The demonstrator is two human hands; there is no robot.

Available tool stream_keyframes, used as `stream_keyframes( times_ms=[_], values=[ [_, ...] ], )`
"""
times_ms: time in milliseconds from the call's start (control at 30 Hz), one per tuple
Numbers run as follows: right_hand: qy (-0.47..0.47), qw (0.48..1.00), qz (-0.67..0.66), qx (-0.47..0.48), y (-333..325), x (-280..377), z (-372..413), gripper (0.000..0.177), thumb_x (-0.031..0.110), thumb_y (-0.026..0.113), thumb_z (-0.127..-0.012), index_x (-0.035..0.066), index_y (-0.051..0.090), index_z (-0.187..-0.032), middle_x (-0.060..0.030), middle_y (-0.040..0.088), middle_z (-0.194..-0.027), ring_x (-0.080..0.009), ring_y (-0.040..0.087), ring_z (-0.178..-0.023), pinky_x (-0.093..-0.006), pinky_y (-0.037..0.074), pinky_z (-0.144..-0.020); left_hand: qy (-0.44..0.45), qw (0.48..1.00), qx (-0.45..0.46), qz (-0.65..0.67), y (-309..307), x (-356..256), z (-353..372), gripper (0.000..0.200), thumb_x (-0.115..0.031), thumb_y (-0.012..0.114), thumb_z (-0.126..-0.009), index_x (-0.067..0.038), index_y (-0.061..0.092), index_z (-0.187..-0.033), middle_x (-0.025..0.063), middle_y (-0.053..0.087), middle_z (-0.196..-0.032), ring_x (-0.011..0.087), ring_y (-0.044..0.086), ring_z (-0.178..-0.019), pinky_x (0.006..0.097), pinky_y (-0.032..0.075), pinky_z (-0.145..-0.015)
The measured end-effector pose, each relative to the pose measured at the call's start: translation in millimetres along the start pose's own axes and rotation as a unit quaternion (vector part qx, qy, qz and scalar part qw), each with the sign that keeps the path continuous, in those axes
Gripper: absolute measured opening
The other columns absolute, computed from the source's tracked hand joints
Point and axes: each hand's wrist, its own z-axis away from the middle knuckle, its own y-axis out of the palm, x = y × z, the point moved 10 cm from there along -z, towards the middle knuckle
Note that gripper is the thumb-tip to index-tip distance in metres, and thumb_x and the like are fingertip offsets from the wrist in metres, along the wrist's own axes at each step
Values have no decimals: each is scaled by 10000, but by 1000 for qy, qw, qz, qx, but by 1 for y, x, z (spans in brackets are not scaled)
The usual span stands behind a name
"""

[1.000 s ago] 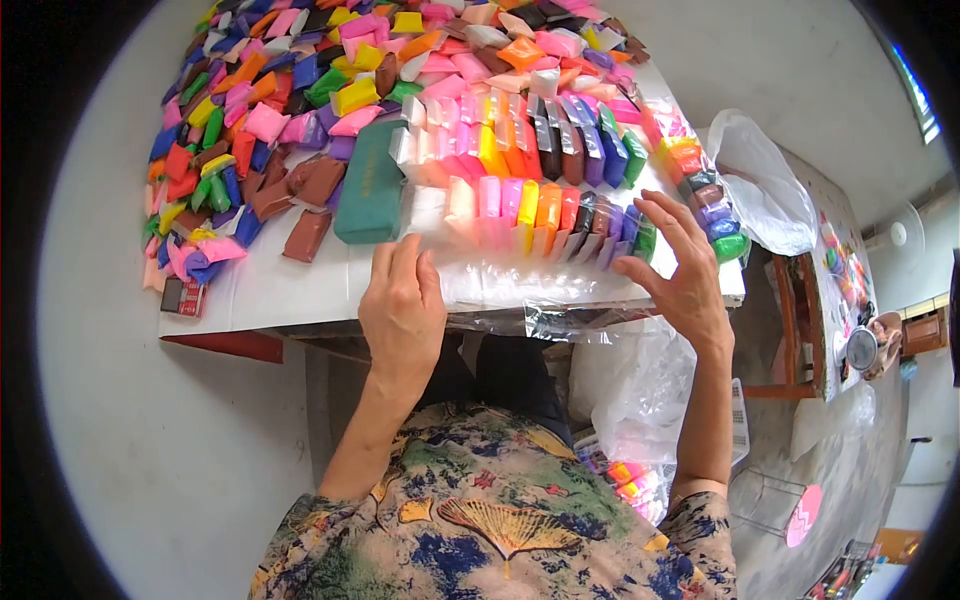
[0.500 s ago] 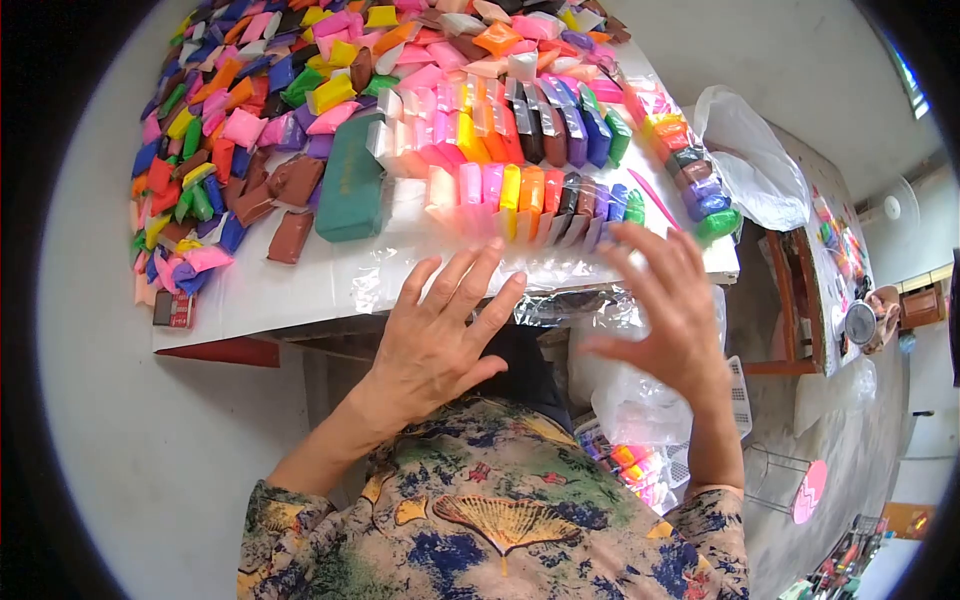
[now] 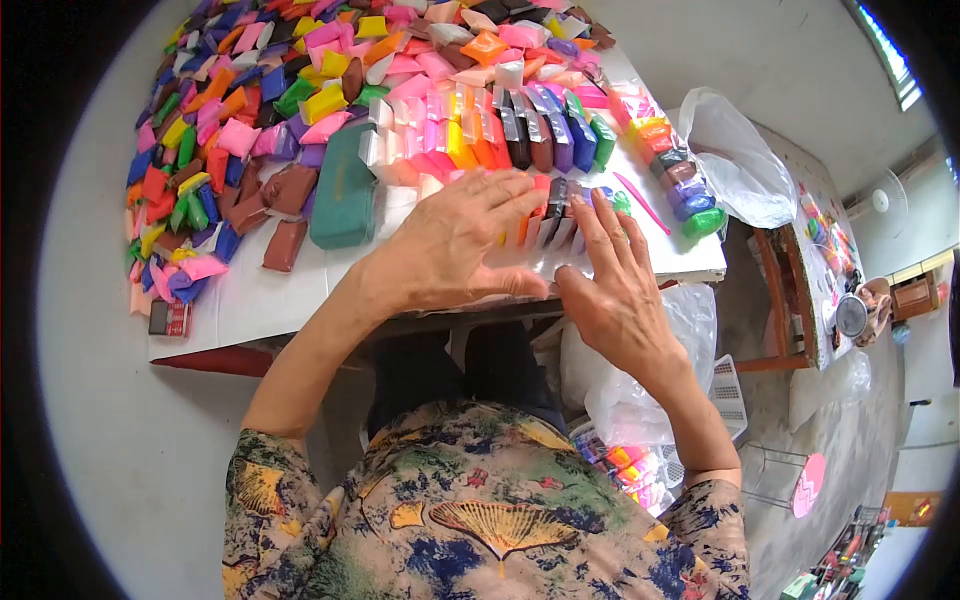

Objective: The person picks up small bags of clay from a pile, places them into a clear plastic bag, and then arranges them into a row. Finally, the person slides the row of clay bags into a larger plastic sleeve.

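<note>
A front row of small plastic-wrapped packets (image 3: 557, 215), which look like coloured modelling clay, lies near the table's front edge. My left hand (image 3: 450, 235) rests over the row's left part with its fingers stretched out, hiding several packets. Over the right part lies my right hand (image 3: 615, 275), fingers extended onto the packets. Both thumbs point toward each other at the near side, over clear plastic film. A second row of packets (image 3: 540, 135) stands just behind, sorted by colour. Left of both rows sits a green block (image 3: 342, 190).
A large heap of mixed packets (image 3: 240, 135) covers the table's left and back. A pink stick (image 3: 641, 203) and another line of packets (image 3: 690, 190) lie at right, beside a clear plastic bag (image 3: 745, 165). A red-and-black device (image 3: 170, 319) sits at the front left corner.
Both hands have moved forward from the table's edge onto the front row. The left hand has turned inward across it, and the right hand has come down on its right part.
</note>
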Motion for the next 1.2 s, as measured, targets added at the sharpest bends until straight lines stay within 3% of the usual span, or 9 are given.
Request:
stream_keyframes(
  times_ms=[233,500,633,733,833,933,1033,1133,1200],
  values=[
    [-2,999,-26,-18,-3,-11,-5,115,107,687,-784,62,610,-857,-226,552,-1329,-365,527,-1278,-578,321,-1106,20,999,-21,-30,-11,-14,6,889,-562,798,-719,-30,525,-1377,193,490,-1425,388,485,-1293,480,354,-1125],
    [-2,999,-30,-25,-10,-15,-9,155,101,707,-791,78,618,-915,-135,617,-1237,-296,596,-1181,-565,335,-1096,-7,999,-34,7,-17,-8,9,774,-465,785,-781,-31,531,-1370,188,560,-1339,377,514,-1240,476,387,-1089],
    [8,999,-37,-28,-13,-14,-11,302,167,768,-766,84,619,-1015,-133,617,-1235,-294,599,-1172,-559,338,-1092,-10,999,-48,5,-23,-14,6,706,-387,754,-835,-31,509,-1392,193,579,-1318,372,536,-1213,461,411,-1062],
    [17,998,-53,-35,-23,-10,-11,432,247,814,-749,79,619,-1096,-131,616,-1244,-294,601,-1163,-550,345,-1086,-36,996,-81,22,-41,-10,12,523,-262,710,-882,-19,565,-1322,194,613,-1252,367,565,-1165,435,435,-1025],
    [17,995,-91,-47,-33,-10,-14,511,306,834,-746,70,618,-1143,-134,613,-1261,-303,598,-1157,-530,364,-1074,-103,979,-166,-60,-83,1,39,291,-149,649,-920,14,644,-1161,191,659,-1122,347,624,-1026,406,486,-909],
    [19,992,-107,-61,-38,-17,-27,518,304,827,-763,70,611,-1173,-145,597,-1296,-331,583,-1165,-482,399,-1048,-287,946,-150,19,-79,17,78,158,-81,602,-940,48,667,-1004,184,678,-1005,331,647,-901,383,500,-801],
    [25,992,-111,-50,-29,-20,-48,528,294,817,-776,74,602,-1206,-163,579,-1326,-354,575,-1176,-472,401,-1046,-292,938,-181,48,-48,14,98,150,-75,585,-952,53,663,-964,180,668,-927,331,634,-796,383,492,-729],
    [34,995,-97,-3,0,-24,-54,575,299,791,-799,79,577,-1286,-189,538,-1370,-364,539,-1227,-476,368,-1074,-339,922,-187,21,-26,13,106,139,-65,583,-946,57,651,-940,185,650,-901,362,610,-778,410,484,-720],
    [52,994,-91,29,13,-26,-55,601,302,781,-808,85,562,-1324,-196,510,-1399,-353,503,-1275,-474,341,-1100,-354,908,-222,-31,-28,17,109,158,-96,587,-942,47,623,-885,196,625,-877,379,602,-851,446,486,-757]
  ],
)
